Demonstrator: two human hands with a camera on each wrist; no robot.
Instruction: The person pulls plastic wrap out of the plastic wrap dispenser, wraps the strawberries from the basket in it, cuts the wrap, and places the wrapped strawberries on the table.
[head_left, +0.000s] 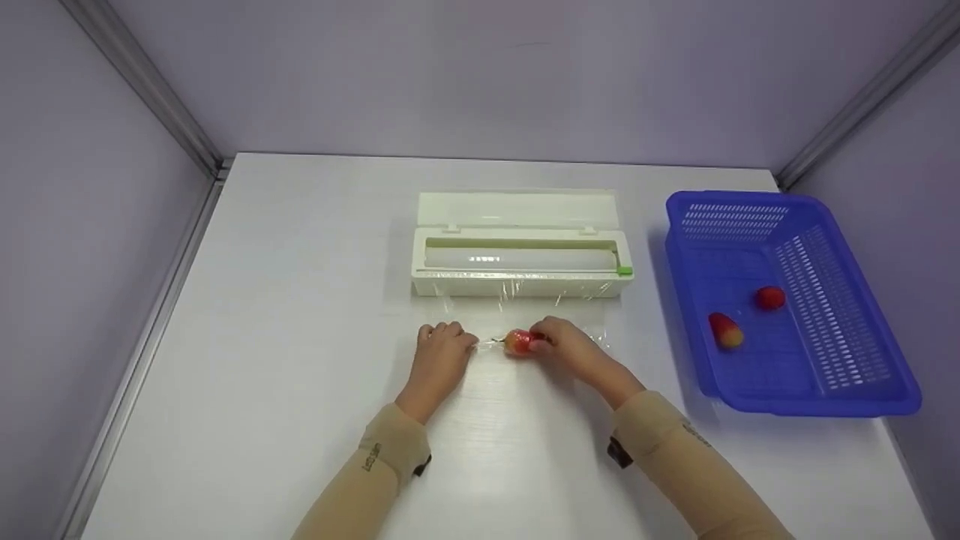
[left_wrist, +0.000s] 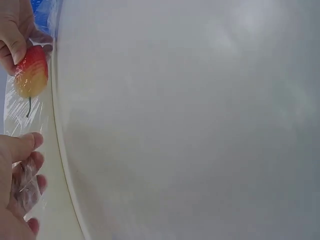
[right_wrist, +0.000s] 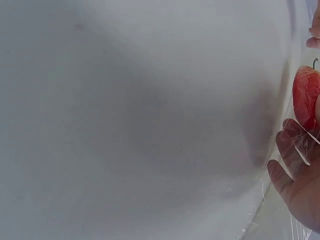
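Note:
A small red-and-yellow fruit with a thin stem, perhaps a toy, lies in clear cling film in front of the film dispenser. My right hand grips its red end, thumb on top, film over some fingers in the right wrist view. To the left of the stem, my left hand pinches gathered cling film; crumpled film also shows among its fingers. The film still runs from the dispenser's front edge toward the hands. Inside the dispenser, its lid raised, sits a white roll.
At the right of the white table stands a blue plastic basket with perforated walls. It holds a red fruit and a red-and-yellow fruit. Pale panels enclose the table at the back and sides.

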